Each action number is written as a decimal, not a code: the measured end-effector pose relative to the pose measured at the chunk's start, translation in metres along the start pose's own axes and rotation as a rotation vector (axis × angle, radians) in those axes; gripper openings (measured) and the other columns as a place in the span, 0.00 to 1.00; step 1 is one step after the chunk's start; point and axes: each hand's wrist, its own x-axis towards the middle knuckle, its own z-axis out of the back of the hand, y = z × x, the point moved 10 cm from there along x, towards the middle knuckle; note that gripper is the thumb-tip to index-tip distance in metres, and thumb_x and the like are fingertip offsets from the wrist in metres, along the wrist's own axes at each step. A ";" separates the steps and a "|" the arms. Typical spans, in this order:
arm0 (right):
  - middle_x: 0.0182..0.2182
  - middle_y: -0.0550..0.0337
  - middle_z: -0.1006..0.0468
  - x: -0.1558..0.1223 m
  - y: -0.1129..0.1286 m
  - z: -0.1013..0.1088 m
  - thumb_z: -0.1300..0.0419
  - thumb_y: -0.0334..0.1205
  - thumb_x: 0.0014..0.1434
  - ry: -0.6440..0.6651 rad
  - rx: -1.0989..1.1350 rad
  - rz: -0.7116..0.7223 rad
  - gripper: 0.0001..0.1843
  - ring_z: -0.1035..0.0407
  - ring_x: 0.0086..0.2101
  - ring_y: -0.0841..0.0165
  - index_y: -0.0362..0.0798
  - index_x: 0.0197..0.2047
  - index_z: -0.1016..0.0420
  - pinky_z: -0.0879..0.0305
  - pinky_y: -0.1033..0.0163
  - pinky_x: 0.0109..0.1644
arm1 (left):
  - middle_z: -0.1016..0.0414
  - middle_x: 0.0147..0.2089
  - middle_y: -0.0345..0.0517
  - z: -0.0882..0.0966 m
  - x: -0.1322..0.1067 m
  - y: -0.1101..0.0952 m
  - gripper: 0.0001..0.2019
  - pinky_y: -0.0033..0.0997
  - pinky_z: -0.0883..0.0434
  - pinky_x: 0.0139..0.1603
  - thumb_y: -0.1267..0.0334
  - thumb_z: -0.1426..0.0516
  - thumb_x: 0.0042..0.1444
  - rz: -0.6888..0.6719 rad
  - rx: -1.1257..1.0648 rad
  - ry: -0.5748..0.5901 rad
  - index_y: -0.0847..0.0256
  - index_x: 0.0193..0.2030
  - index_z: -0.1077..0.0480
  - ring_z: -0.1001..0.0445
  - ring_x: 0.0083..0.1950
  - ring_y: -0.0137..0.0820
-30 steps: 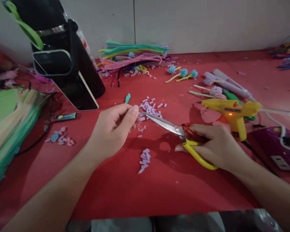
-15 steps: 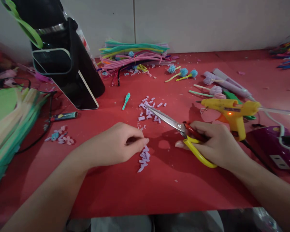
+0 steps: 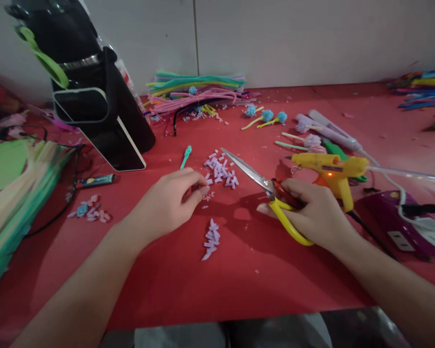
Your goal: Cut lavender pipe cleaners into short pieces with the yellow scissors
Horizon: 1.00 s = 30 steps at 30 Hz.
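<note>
My right hand (image 3: pixel 311 205) is wrapped round the handles of a pair of scissors (image 3: pixel 248 171), one handle yellow and one red. The scissor blades are together and point up-left past the edge of a pile of short lilac cut pieces (image 3: pixel 220 166). My left hand (image 3: pixel 170 198) is closed with thumb and forefinger pinched at the near-left edge of that pile; whatever is in the pinch is too small to make out. Closer to me, a narrow row of trimmed lilac pieces (image 3: pixel 211 239) lies on the red table (image 3: pixel 239 285). A teal stem with a knobbed end (image 3: pixel 187 155) lies beyond my left hand.
A yellow glue gun (image 3: pixel 329 166) with a lit orange light rests at right, near a purple power strip (image 3: pixel 380 217). A black bottle (image 3: pixel 126 101) with a phone (image 3: pixel 112 140) stands at left. Pipe cleaners (image 3: pixel 199 89) and blue pompom flowers (image 3: pixel 267 115) lie behind.
My left hand has left the near lilac row and moved away from me to the pile's edge. The scissors stay in my right hand; the whole view has shifted slightly.
</note>
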 end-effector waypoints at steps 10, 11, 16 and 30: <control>0.17 0.71 0.49 0.003 0.008 0.000 0.34 0.69 0.44 -0.010 -0.023 0.060 0.32 0.55 0.22 0.75 0.49 0.22 0.40 0.56 0.67 0.22 | 0.29 0.48 0.49 -0.020 0.023 -0.002 0.07 0.41 0.30 0.50 0.64 0.48 0.64 0.060 0.143 0.047 0.60 0.46 0.30 0.27 0.46 0.37; 0.17 0.71 0.49 0.003 0.007 0.000 0.34 0.69 0.44 -0.006 -0.020 0.056 0.32 0.55 0.21 0.75 0.49 0.22 0.41 0.56 0.67 0.22 | 0.29 0.47 0.49 -0.019 0.024 0.000 0.07 0.41 0.29 0.49 0.63 0.47 0.64 0.067 0.149 0.035 0.60 0.46 0.31 0.27 0.46 0.37; 0.18 0.71 0.46 0.004 0.004 -0.005 0.34 0.69 0.44 0.037 0.015 0.024 0.31 0.53 0.22 0.75 0.49 0.24 0.39 0.54 0.68 0.22 | 0.29 0.47 0.50 -0.019 0.026 0.002 0.07 0.41 0.30 0.48 0.60 0.46 0.65 0.064 0.186 0.025 0.60 0.45 0.31 0.28 0.46 0.38; 0.17 0.67 0.43 0.012 0.004 -0.004 0.40 0.76 0.44 -0.035 0.007 0.048 0.35 0.51 0.21 0.74 0.51 0.22 0.44 0.54 0.65 0.24 | 0.27 0.44 0.47 -0.008 0.019 0.009 0.09 0.41 0.29 0.50 0.58 0.43 0.64 0.011 0.082 -0.148 0.60 0.44 0.29 0.26 0.46 0.38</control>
